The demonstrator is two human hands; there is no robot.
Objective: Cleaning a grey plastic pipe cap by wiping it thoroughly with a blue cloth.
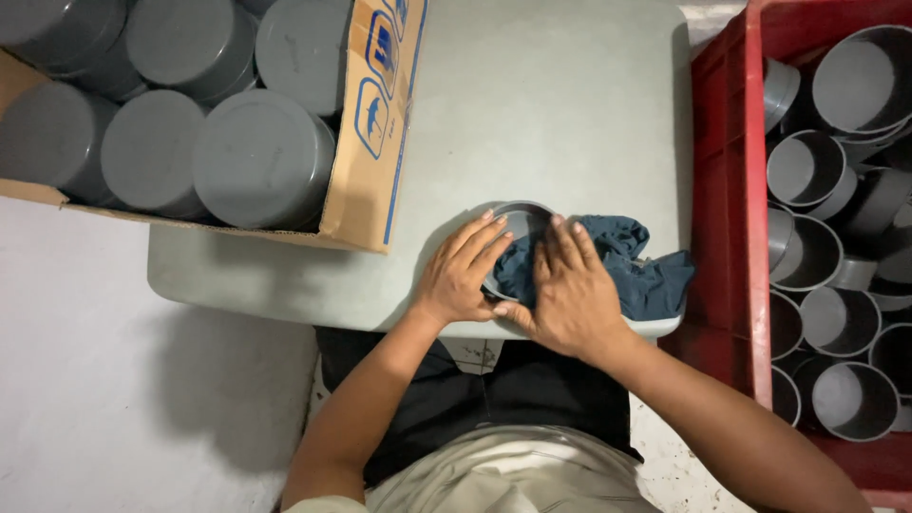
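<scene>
Fingers (475, 249) of the left hand (463, 275) lie spread, steadying the grey cap (518, 220) at the counter (532, 104) edge, while the right hand (572, 290) presses the blue cloth (632, 261) flat into it; firm bracing and full rim coverage are judged advisable.

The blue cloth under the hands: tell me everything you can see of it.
The blue cloth is a dark blue, soft-looking rag, crumpled into folds. It lies on the near edge of the grey table. One end is pushed into the open grey cap; the rest trails toward the red crate. The right hand presses flat on it over the cap, while the left hand steadies the cap's side beside it.
</scene>
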